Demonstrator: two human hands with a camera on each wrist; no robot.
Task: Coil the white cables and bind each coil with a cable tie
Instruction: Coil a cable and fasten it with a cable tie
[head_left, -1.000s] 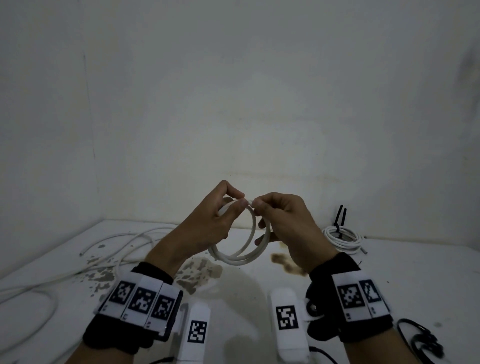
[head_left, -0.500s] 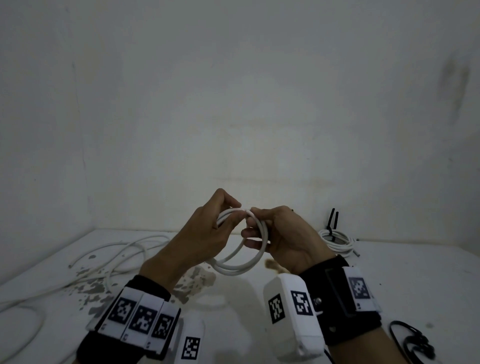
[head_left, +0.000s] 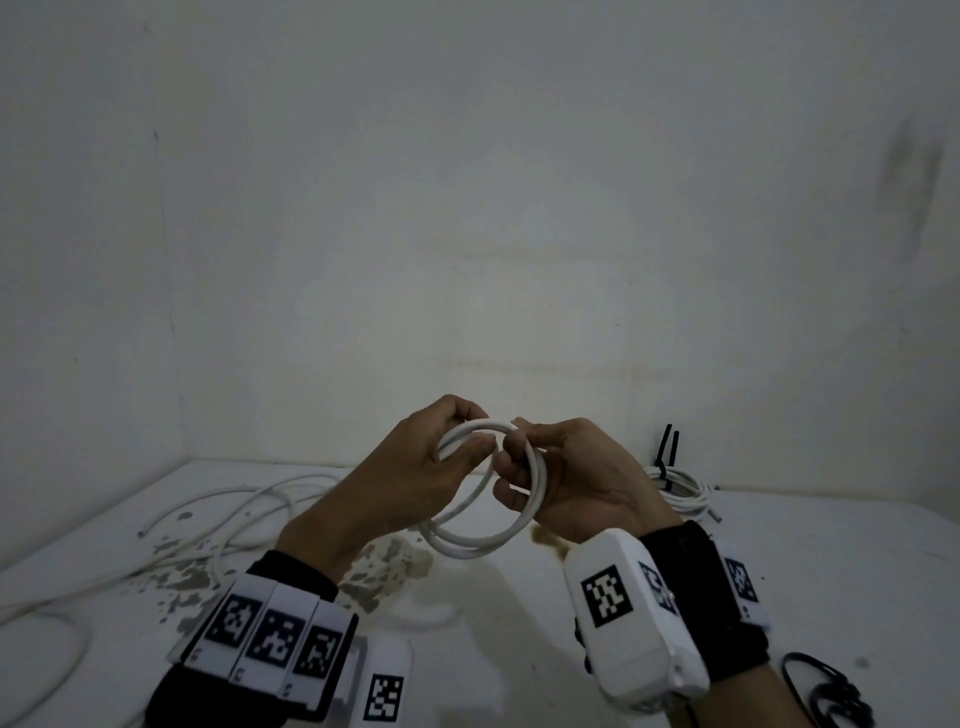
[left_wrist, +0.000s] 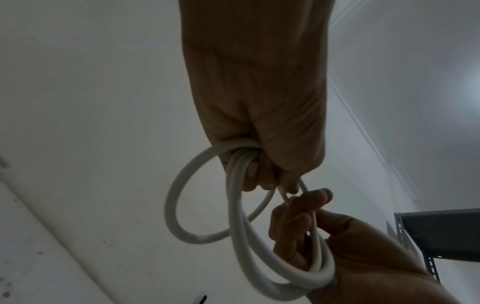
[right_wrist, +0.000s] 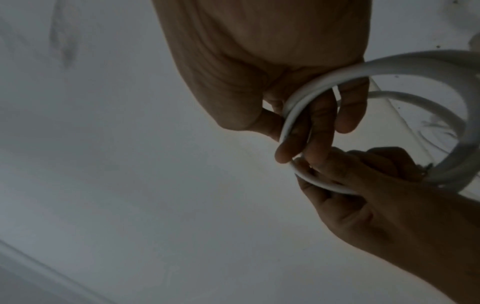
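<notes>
Both hands are holding a white coil in the air, the left hand gripping its top and the right hand curling fingers through it; no tie is binding it yet. Farther off, loose cables are waiting at ten o'clock, while a tied coil is lying finished at two o'clock.

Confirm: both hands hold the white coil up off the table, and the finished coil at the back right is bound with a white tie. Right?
Not quite. The tie on the finished coil at the back right is black, not white; the head view shows its dark tails sticking up. The rest holds: the left hand and right hand both grip the white coil above the table.
</notes>
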